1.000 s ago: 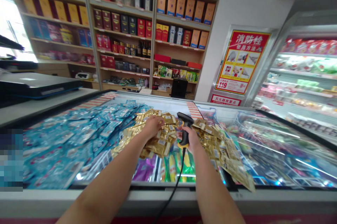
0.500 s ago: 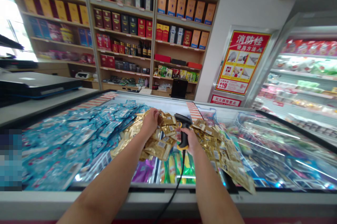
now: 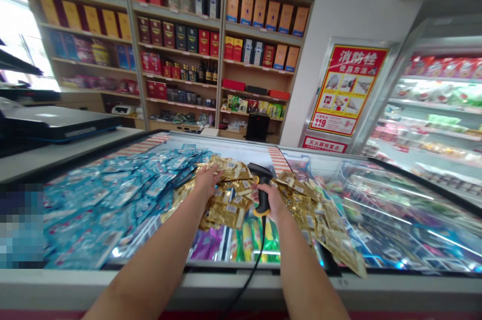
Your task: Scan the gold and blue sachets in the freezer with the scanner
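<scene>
My right hand (image 3: pixel 271 198) is wrapped round the handle of a black and yellow barcode scanner (image 3: pixel 262 194), whose cable runs down toward me. The scanner's head is raised over the glass, between two heaps of gold packets. My left hand (image 3: pixel 206 182) lies at the left heap of gold packets (image 3: pixel 227 212), its fingers apart and touching the packets; I see no packet gripped in it. White labels show on several of these packets. To the right of the scanner is the other heap of gold packets (image 3: pixel 307 207).
Blue packets (image 3: pixel 124 184) cover the left of the glass-topped freezer (image 3: pixel 241 140). Purple and green goods show through the glass. A flat dark device (image 3: pixel 62 122) stands on the left counter. Shelves of boxed goods (image 3: pixel 181 36) line the back, and a lit display fridge (image 3: pixel 444 109) is at right.
My left hand has moved left and slightly down from the middle of the gold heap, and its fingers have opened. My right hand and the scanner have hardly moved.
</scene>
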A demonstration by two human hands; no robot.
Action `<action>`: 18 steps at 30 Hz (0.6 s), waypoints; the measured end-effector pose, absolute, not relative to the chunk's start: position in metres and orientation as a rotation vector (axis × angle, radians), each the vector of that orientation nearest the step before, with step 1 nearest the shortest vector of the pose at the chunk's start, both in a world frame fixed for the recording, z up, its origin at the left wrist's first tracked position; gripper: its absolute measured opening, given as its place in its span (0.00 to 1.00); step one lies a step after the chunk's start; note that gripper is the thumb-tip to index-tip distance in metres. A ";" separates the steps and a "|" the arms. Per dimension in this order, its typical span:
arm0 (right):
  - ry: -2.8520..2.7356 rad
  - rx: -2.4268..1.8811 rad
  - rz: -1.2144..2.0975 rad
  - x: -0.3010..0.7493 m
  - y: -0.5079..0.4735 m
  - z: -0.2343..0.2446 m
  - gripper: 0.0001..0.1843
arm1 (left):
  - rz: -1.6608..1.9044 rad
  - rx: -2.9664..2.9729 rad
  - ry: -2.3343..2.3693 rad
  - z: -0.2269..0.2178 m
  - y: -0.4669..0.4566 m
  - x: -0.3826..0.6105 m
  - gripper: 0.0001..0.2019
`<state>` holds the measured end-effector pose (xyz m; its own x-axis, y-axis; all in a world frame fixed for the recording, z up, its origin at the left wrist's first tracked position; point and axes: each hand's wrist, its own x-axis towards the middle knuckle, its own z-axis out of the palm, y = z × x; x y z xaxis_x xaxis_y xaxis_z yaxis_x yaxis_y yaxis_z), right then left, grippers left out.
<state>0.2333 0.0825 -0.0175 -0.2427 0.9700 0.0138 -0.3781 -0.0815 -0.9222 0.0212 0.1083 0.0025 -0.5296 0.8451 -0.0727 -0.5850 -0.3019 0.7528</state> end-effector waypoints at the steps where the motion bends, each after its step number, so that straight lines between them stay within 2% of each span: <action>1: -1.051 -0.799 1.585 0.233 0.082 -0.017 0.14 | 1.944 0.399 0.940 0.002 0.108 0.021 0.14; 14: -1.071 -0.818 1.597 0.233 0.077 -0.012 0.13 | 1.898 0.429 1.023 -0.002 0.111 0.019 0.21; 18: -1.071 -0.786 1.601 0.233 0.078 -0.014 0.12 | 1.895 0.475 1.052 -0.002 0.111 0.018 0.19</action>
<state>0.2327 0.0785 -0.0141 -0.2753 0.9612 0.0163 -0.3825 -0.0939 -0.9192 0.0179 0.1107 -0.0022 -0.5304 0.8435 -0.0847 -0.5180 -0.2433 0.8200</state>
